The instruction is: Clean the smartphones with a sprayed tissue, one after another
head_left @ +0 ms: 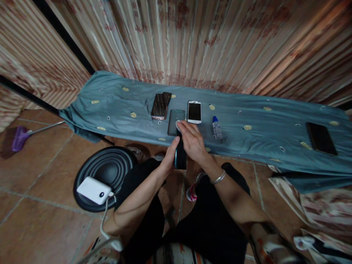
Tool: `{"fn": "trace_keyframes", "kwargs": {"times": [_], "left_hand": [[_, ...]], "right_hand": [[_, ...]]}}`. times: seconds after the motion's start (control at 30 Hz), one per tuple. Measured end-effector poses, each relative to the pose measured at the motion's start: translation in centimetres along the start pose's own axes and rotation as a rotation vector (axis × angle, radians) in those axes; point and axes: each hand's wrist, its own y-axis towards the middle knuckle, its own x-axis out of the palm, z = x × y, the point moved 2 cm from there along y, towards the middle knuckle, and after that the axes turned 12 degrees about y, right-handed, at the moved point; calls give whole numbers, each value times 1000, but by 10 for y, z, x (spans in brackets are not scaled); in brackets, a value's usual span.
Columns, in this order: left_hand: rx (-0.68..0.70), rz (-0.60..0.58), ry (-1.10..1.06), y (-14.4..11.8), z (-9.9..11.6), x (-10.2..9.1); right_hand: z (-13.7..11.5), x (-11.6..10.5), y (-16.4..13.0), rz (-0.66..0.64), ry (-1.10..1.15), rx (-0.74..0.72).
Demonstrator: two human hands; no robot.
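While the dark phone (pixel 180 158) is gripped by the left hand (pixel 169 157), seemingly for steadiness, the right hand (pixel 192 141) pinches a white wad (pixel 178 125) (tissue, perhaps) near its far end, a bottle (pixel 217 130) handily close on that hand's right.

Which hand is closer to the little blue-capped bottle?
The right hand: it is left of the bottle, with a gap between. The left hand is farther left, holding the dark phone.

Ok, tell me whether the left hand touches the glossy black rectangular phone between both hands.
Touching: the head view shows the left hand holding the glossy black rectangular phone, with its thumb against the phone's left edge.
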Motion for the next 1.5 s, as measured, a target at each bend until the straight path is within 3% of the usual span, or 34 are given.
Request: {"fn": "trace_keyframes", "kwargs": {"times": [0.13, 0.5, 0.8, 1.23, 1.5], "left_hand": [[33, -2, 32, -3, 4, 3], [-128, 60, 66, -9, 22, 1], [-22, 109, -109, -4, 38, -2], [43, 183, -183, 5, 49, -18], [50, 120, -153, 12, 53, -24]], "right_hand": [[8, 1, 1, -1, -4, 23], [29, 5, -5, -9, -32, 130], [7, 13, -11, -115, -9, 113], [-24, 10, -25, -195, 66, -56], [-43, 7, -41, -192, 121, -139]]}}
